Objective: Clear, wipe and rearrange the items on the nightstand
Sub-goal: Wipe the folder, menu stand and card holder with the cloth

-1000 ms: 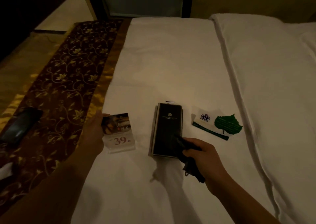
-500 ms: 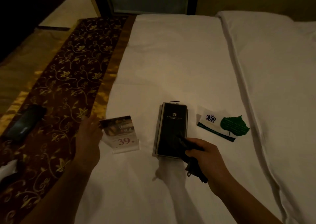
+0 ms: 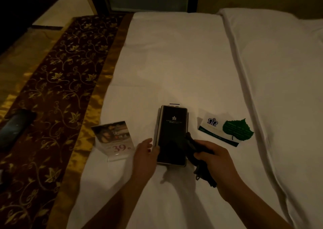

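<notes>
White bed sheet carries dark folder, lying flat, crest on cover. Left hand at folder's left edge: fingers fairly straight, tips touching edge, nothing clasped. Right hand at folder's near-right corner, clenched round black item, kind unclear, its tip overlapping cover. Acrylic "39" card stand left of folder, leaf-printed card right of it, both apart.

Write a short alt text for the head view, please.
Two hands at a dark folder on a white bed: the left hand touches its left edge, the right hand grips a dark object over its lower right corner. A "39" sign stands left of it, a green-leaf card right.
</notes>
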A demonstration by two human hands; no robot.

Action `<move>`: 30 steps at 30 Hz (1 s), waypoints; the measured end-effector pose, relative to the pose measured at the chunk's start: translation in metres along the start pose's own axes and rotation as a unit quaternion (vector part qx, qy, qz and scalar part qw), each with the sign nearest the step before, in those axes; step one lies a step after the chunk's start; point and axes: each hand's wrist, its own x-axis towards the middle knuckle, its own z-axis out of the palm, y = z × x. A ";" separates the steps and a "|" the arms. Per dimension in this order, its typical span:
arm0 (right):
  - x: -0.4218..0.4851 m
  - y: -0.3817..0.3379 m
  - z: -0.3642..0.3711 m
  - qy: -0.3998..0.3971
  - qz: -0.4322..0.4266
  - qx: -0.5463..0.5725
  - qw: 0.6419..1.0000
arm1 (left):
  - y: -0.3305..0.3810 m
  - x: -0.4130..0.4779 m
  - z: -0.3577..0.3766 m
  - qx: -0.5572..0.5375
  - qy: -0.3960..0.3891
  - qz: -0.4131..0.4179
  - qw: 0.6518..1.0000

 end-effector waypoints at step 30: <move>-0.016 0.039 0.000 0.002 -0.418 -0.545 0.727 | 0.022 -0.030 0.006 -0.356 -0.286 -0.172 0.873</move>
